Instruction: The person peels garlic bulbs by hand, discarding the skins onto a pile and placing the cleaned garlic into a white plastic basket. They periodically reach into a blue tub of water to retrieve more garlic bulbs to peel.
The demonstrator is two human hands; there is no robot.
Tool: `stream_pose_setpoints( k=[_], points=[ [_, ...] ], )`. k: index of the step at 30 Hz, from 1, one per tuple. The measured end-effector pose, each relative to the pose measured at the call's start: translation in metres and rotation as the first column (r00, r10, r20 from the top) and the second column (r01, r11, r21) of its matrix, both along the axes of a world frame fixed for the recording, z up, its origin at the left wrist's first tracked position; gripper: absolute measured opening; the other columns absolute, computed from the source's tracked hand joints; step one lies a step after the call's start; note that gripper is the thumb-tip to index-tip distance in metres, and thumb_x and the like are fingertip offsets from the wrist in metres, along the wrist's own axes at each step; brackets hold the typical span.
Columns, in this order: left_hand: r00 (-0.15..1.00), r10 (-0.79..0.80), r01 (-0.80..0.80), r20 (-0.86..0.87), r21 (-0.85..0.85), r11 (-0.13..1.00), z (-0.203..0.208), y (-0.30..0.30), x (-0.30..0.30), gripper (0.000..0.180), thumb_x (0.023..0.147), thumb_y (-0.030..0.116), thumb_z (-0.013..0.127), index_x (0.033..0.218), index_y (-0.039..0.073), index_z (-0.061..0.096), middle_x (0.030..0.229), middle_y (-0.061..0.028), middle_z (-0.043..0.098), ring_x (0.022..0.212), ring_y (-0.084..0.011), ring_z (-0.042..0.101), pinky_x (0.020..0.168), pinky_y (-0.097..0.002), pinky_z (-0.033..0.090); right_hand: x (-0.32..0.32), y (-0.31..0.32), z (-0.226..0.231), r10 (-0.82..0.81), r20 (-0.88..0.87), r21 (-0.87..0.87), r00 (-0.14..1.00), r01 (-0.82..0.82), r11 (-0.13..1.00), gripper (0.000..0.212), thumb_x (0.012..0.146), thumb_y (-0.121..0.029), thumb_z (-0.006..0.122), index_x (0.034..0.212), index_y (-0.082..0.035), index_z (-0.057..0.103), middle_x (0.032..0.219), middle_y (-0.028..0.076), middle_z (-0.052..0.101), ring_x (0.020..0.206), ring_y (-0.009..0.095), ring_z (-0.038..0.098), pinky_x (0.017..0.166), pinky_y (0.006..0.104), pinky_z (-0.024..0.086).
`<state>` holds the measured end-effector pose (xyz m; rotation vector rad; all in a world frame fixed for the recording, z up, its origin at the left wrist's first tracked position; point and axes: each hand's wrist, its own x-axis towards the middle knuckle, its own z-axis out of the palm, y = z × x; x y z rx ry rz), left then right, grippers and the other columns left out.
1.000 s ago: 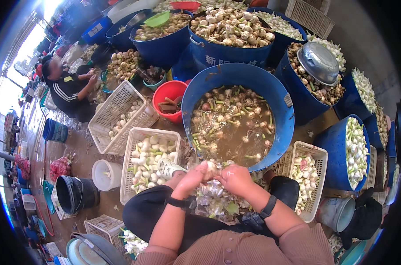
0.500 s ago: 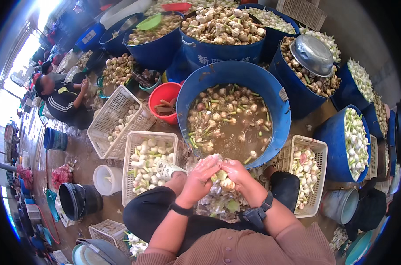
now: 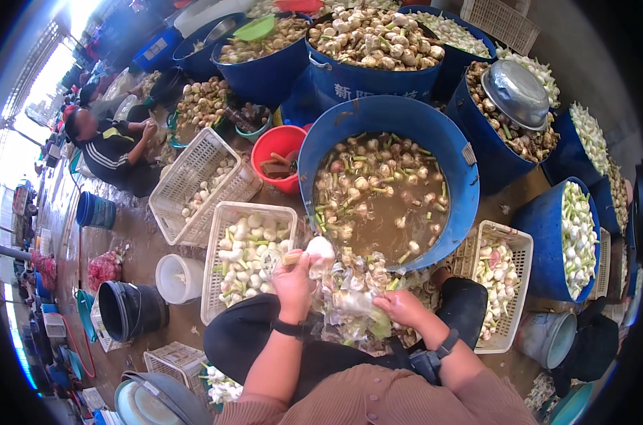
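My left hand (image 3: 293, 285) is closed round the stem of a white, peeled garlic bulb (image 3: 320, 248), lifted beside the near rim of a blue tub (image 3: 470, 205). Murky water and unpeeled garlic bulbs (image 3: 360, 183) fill the tub's bottom. Lower and to the right, my right hand (image 3: 405, 309) has its fingers pinched at a pale, motion-smeared piece of garlic peel (image 3: 360, 303). A heap of loose garlic peel (image 3: 335, 287) lies between my knees, under both hands. Just left of my left hand stands a white crate (image 3: 209, 283) of peeled bulbs.
Another white crate (image 3: 523, 283) of garlic is by my right knee. A tilted crate (image 3: 167, 202) and a red bucket (image 3: 275, 145) stand left of the tub. Garlic-filled blue barrels (image 3: 378, 83) line the back. A person (image 3: 112, 156) sits at far left.
My hands have moved apart. The left went left, toward the crate, with the now white bulb; the right moved down and right with the peel. The view has shifted slightly.
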<state>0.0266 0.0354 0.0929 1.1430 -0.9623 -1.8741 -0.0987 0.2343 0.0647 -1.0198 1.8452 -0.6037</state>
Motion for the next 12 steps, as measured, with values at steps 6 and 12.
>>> stream_pose_setpoints(
  k=[6,12],
  points=[
    [0.832,0.206,0.363,0.514,-0.788,0.498,0.012,0.019,-0.004,0.011,0.071,0.005,0.068,0.072,0.005,0.057,0.072,-0.0076,0.057,0.066,-0.0201,0.055,0.061,-0.0299,0.044,0.005,-0.057,0.053,-0.213,-0.265,-0.027,0.940,0.214,0.976,0.037,0.081,-0.039,0.054,0.078,-0.002,0.059,0.072,0.018,0.061,0.066,0.032,0.060,0.060,0.0384,0.047],
    [0.894,0.112,0.361,0.434,-0.845,0.395,0.015,0.038,-0.010,0.021,0.066,0.003,0.073,0.074,0.007,0.054,0.072,-0.0087,0.056,0.067,-0.0239,0.056,0.061,-0.0322,0.044,-0.001,-0.080,0.077,-0.418,0.261,-0.174,0.870,0.468,0.866,0.025,0.073,-0.020,0.056,0.087,-0.002,0.066,0.074,0.012,0.066,0.070,0.019,0.064,0.067,0.0246,0.047]
  ],
)
